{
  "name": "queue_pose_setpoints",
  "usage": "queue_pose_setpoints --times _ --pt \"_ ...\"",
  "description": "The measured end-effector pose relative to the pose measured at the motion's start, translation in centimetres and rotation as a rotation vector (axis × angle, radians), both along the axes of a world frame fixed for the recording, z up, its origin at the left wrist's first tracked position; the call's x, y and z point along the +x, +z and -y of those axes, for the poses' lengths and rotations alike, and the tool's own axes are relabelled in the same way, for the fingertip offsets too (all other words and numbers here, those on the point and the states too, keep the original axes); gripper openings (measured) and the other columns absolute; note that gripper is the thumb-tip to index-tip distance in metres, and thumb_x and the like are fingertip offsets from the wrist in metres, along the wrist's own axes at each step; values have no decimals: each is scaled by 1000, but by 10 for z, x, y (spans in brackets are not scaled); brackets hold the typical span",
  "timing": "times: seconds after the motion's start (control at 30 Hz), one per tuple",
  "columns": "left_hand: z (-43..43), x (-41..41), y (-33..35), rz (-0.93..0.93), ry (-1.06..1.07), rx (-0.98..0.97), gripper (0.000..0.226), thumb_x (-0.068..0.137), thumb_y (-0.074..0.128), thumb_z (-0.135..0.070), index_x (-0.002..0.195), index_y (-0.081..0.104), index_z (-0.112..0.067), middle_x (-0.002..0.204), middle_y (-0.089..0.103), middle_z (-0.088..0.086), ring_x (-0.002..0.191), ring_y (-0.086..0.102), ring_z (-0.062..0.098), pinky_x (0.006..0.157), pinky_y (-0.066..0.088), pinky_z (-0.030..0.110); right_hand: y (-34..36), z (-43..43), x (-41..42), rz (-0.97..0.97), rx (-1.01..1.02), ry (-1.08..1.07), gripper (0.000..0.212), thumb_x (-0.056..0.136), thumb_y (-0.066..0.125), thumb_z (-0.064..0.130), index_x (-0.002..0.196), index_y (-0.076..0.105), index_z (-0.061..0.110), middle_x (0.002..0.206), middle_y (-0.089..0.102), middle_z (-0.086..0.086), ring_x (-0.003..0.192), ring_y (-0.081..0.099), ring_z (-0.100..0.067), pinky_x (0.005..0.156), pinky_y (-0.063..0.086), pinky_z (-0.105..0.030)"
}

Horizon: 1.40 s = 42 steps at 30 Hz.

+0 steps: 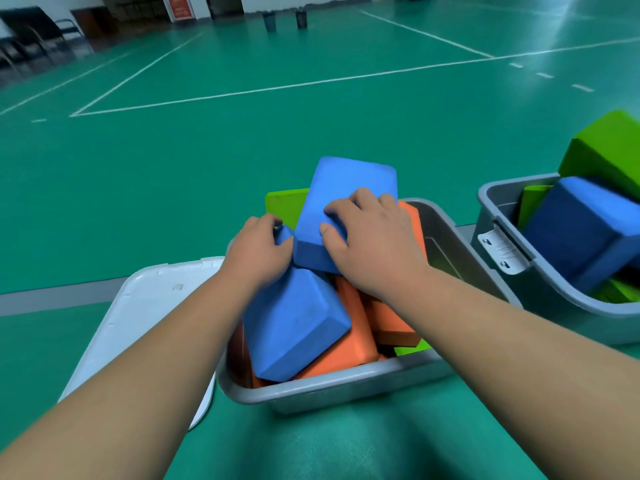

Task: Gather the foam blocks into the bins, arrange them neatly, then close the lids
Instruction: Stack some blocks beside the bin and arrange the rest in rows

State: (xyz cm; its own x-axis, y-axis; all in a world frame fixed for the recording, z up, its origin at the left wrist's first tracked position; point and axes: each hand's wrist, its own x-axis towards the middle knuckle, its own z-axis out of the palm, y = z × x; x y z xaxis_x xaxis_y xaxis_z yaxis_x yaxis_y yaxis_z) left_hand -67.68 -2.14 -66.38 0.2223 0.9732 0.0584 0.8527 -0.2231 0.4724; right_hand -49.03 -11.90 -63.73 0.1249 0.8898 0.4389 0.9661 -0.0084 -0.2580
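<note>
Though foam blocks (349, 355) already fill the near bin (311, 389) and second bin (502, 202), they lie jumbled above the rims. The right hand (374, 244) grips the upper blue block (346, 188), the left hand (258, 252) the lower blue block (294, 327); the white lid (138, 313) lies alongside, not yet on.

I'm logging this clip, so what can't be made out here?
Head view:
Left hand fingertips, curled behind lower blue block.
Right hand palm, against upper blue block.
Near bin floor, buried under blocks.
Right bin and green block, cut by right edge.
Red wall sign, too small.
</note>
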Motion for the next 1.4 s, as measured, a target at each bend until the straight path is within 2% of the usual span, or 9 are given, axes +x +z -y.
queue_pose_setpoints --times 0.1,0.2,0.3,0.5,0.73,0.93,1.1,1.2,1.4 --pt "0 -3 -2 12 106 -151 70 84 58 -67 133 58 -17 133 62 11 118 62 34 98 53 45 -4 1 10 -90 43 32 36 97 48 54 122 67 38 119 61 6 111 55 -29 99 44 -44" --pt "2 -10 -7 64 198 -299 105 64 52 -94 137 58 -18 131 65 7 111 66 32 94 56 45 -8 1 18 -154 53 20 34 97 50 53 122 67 39 123 60 7 117 53 -28 104 39 -43" --pt "4 -18 -9 121 161 -328 108 59 53 -100 137 59 -25 130 67 -1 108 68 25 96 56 46 -9 1 22 -197 14 -13 39 97 51 56 128 64 36 131 55 4 123 47 -29 108 35 -44" --pt "10 -48 -13 129 129 -430 104 69 54 -96 148 49 -27 143 59 -5 122 61 23 107 48 43 -1 0 10 -76 40 62 50 91 46 62 121 68 29 127 58 1 119 51 -31 107 39 -46" --pt "10 -77 -7 281 77 -346 66 67 81 -75 115 67 -33 118 70 -14 105 68 7 98 55 38 5 8 -22 2 -3 272 49 85 56 56 125 60 28 127 55 2 119 50 -29 105 41 -48" --pt "8 -85 7 441 -15 -414 58 69 90 -59 117 75 -30 111 77 -16 100 74 5 99 57 36 5 10 -23 24 24 166 49 86 60 58 131 58 39 131 46 1 114 47 -32 96 45 -49" --pt "8 -89 25 422 -45 -360 53 71 86 -63 106 74 -26 108 77 -8 101 73 12 96 56 37 1 7 -20 5 72 102 35 88 61 55 118 64 37 125 46 -1 110 46 -35 94 44 -49" --pt "11 -89 38 427 -65 -357 46 81 83 -55 107 69 -20 111 76 -3 93 71 9 80 51 30 0 5 -19 -18 99 70 25 89 60 46 108 65 31 123 46 -5 108 46 -36 95 43 -47" --pt "14 -109 61 525 -26 -362 47 83 82 -51 112 77 -14 106 80 3 101 76 26 94 58 38 0 2 -23 -62 118 55 22 84 60 38 103 69 29 119 49 -5 107 46 -35 94 41 -46"
